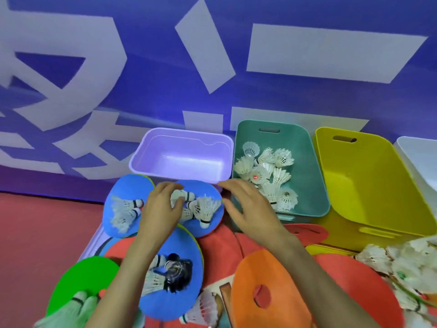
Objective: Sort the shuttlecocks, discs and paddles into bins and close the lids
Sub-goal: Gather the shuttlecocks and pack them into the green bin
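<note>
The left hand (160, 209) pinches a shuttlecock (186, 194) on the blue disc (208, 188); the right hand (250, 209) hovers alongside, fingers spread, empty. Interlocked feathers may drag neighbouring shuttlecocks (208, 207) off the disc during lifting.

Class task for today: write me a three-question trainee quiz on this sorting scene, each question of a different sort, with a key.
1. True or false: the purple bin is empty.
2. Fill the gap: the left hand grips a ____ lying on a blue disc.
3. The sorted shuttlecocks lie in: A) the teal bin; B) a red bin; C) a black bin.

Key: 1 true; 2 shuttlecock; 3 A.
</note>
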Demonstrator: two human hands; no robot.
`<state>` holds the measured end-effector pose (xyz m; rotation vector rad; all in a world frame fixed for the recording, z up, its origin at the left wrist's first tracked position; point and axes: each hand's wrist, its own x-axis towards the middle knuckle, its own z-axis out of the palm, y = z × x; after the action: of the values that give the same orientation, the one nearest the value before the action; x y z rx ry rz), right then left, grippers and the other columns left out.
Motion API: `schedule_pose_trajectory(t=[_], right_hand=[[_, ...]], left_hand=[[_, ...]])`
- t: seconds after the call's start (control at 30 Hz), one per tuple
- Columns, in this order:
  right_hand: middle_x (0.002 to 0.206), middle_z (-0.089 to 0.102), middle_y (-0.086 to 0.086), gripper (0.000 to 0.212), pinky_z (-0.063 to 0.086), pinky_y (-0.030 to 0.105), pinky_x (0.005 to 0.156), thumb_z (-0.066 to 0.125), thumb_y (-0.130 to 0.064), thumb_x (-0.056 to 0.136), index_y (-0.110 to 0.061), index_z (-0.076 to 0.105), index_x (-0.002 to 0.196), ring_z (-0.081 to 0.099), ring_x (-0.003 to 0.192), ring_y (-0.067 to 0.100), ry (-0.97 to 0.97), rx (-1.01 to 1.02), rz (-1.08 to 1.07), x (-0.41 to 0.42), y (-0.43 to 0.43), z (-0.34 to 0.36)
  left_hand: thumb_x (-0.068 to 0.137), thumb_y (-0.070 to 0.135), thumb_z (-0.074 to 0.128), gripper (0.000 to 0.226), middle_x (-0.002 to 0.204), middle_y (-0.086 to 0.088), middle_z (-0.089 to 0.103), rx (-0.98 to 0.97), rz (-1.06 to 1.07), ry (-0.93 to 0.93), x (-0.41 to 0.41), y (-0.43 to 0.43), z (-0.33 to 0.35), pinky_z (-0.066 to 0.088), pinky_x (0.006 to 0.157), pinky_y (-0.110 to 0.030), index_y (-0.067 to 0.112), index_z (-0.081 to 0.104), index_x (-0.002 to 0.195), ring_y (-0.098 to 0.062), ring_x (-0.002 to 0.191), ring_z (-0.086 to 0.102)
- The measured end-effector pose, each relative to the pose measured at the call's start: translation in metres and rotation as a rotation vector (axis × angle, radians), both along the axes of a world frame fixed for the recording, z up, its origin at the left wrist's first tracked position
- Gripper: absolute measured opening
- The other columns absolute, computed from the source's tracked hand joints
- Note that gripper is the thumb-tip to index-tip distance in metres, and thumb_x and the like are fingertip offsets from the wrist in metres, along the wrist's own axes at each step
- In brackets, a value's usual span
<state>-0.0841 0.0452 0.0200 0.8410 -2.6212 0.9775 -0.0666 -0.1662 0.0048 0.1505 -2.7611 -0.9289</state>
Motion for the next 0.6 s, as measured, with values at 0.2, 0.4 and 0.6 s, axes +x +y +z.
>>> schedule_pose_trajectory(t=[0.2,0.4,0.6], right_hand=[[0.12,0.057,-0.001,0.038,0.042,0.026,0.091,0.045,-0.03,0.089,-0.016,0.054,0.124,0.051,0.109,0.016,-0.12,0.141,-0.111,0.009,-0.041,-0.032],[0.132,0.049,0.0,0.041,0.036,0.027,0.097,0.054,-0.022,0.093,-0.016,0.047,0.133,0.042,0.123,0.019,-0.31,0.295,-0.245,0.002,-0.059,-0.049],[0.117,0.055,0.006,0.029,0.04,0.034,0.093,0.056,-0.023,0.091,-0.008,0.055,0.116,0.044,0.116,0.024,-0.38,0.354,-0.345,-0.008,-0.07,-0.06]], left_hand=[[0.086,0.019,0.062,0.033,0.12,-0.005,0.052,-0.038,-0.077,-0.25,-0.023,-0.051,-0.026,0.044,0.09,-0.039,0.016,0.059,0.119,-0.026,0.11,0.052],[0.089,0.023,0.055,0.036,0.124,-0.01,0.05,-0.083,-0.136,-0.364,-0.046,-0.053,-0.043,0.039,0.093,-0.038,0.022,0.052,0.125,-0.03,0.115,0.047],[0.093,0.036,0.048,0.03,0.115,-0.006,0.063,-0.281,-0.121,-0.392,-0.058,-0.04,-0.043,0.03,0.091,-0.037,0.027,0.057,0.121,-0.028,0.116,0.045]])
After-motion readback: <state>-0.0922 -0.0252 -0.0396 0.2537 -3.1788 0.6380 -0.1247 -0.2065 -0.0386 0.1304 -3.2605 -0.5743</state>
